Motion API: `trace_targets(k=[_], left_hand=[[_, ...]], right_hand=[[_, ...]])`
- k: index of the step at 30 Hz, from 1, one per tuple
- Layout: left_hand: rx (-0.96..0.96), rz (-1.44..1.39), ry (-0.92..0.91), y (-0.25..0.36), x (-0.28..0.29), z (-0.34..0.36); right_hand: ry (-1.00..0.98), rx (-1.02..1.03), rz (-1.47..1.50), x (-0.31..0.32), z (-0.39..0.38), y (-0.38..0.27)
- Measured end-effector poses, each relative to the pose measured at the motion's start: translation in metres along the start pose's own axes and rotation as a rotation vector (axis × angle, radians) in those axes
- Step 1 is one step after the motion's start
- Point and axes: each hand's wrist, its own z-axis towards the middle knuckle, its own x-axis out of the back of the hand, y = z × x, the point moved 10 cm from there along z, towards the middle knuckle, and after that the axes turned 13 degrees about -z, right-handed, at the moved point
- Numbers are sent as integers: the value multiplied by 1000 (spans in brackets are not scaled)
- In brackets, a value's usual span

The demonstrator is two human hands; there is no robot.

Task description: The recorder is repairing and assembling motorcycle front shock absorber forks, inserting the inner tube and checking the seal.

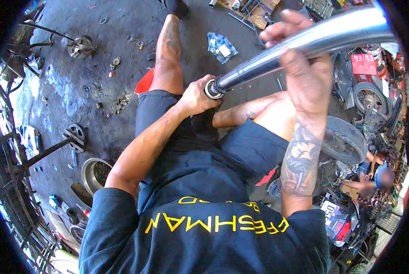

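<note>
A long chrome fork tube slants from between my knees up toward the upper right. My left hand is wrapped round the fork's lower part, just below a metal ring and a dark collar on the tube. That hand and my shorts hide the fork's lower end. My right hand is around the upper tube in a loose hold. Its thumb lies on the near side and its fingers show past the far side, slightly blurred.
A blue-and-white packet and small parts lie on the dark floor. At right are a tyre, a spoked wheel and another person. A sprocket and a metal rim are at left; a red object is beside my left leg.
</note>
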Motion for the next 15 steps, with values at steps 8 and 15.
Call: trace_targets(k=[8,15], left_hand=[[5,5,-23,-5,2,4],[7,-26,-65,1,1,1]], right_hand=[[-85,-341,-68,-42,-76,100],[-227,-446,-88,-65,-93,143]])
